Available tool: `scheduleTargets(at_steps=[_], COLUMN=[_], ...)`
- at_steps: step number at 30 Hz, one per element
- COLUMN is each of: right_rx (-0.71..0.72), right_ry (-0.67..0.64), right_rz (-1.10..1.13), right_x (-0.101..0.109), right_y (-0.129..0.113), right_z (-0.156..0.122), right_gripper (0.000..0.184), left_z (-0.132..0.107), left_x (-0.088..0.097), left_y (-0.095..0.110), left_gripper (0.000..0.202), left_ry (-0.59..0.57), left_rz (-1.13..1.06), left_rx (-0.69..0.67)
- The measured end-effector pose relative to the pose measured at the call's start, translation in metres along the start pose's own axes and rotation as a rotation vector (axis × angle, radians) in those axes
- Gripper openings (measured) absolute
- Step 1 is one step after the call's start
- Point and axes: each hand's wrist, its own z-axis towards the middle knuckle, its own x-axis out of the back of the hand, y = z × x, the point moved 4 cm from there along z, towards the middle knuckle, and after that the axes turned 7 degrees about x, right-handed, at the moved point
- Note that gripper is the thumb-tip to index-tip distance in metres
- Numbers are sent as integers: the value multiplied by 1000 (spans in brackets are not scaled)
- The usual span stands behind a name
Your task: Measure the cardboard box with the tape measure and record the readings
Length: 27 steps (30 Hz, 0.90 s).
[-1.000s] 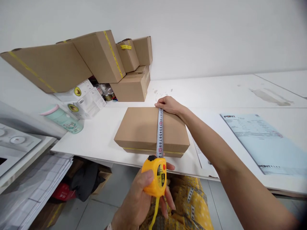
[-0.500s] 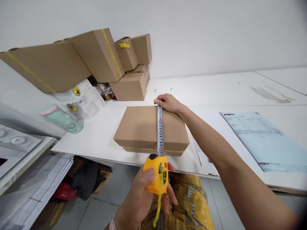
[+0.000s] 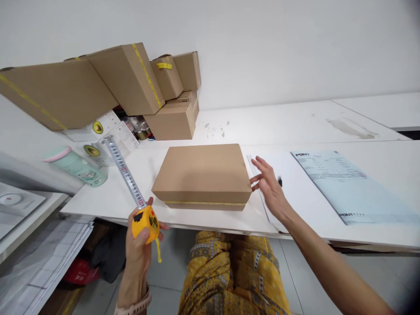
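My left hand is wrapped round a yellow tape measure, off the table's front edge to the left of a cardboard box. Its metal blade sticks out up and to the left, free of the box. The brown cardboard box sits near the front edge with a yellow band round its lower part. My right hand is at the box's right side, fingers apart and holding nothing; a lower fingertip is at the box's right corner, though I cannot tell whether it touches.
Stacked cardboard boxes stand at the back left. A green bottle leans beside white avocado-print boxes. Right of my box lie white paper, a black pen and a pale blue folder on the white table.
My left hand has carried the tape measure left, its extended blade now off the box. My right hand has let go of the blade's end and moved right and down to the box's side.
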Motion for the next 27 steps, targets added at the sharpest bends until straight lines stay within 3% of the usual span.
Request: scheduleTargets(at_steps=[3,5,8,12,15,18,22,24,27], right_rx=[116,134,75,-67,0,127,214,283,379], right_ry=[-130,-100,36,60,98,57,-29,-37,-52], right_rz=[-25,-59,-140,-288,-388,-387,-381,-431,-548], right_x=[-12,-11,2,11,11,6,0,-1,-6], right_y=[-16,-30,-48,-52,-48,-47,-54,-60,-66], right_z=[-14,-2,37,94,121,130,125,123,122], right_gripper=[61,56,43,43,40,32,26,31,41], left_z=[10,14,25,40,29,-4,-52,-65,-71], left_x=[-10,-19,-37,-65,-80,-90,-111,-122,-134], left_y=[-2,10,36,63,67,49,1,-19,-38], left_gripper=[69,70,67,61,59,62,72,72,67], left_ry=[-96,-145,-222,-234,-179,-217,-483,-574,-602], left_rz=[5,-3,-11,8,24,78,84,56,5], left_rx=[38,6,-60,-126,-201,-197,102,199,246])
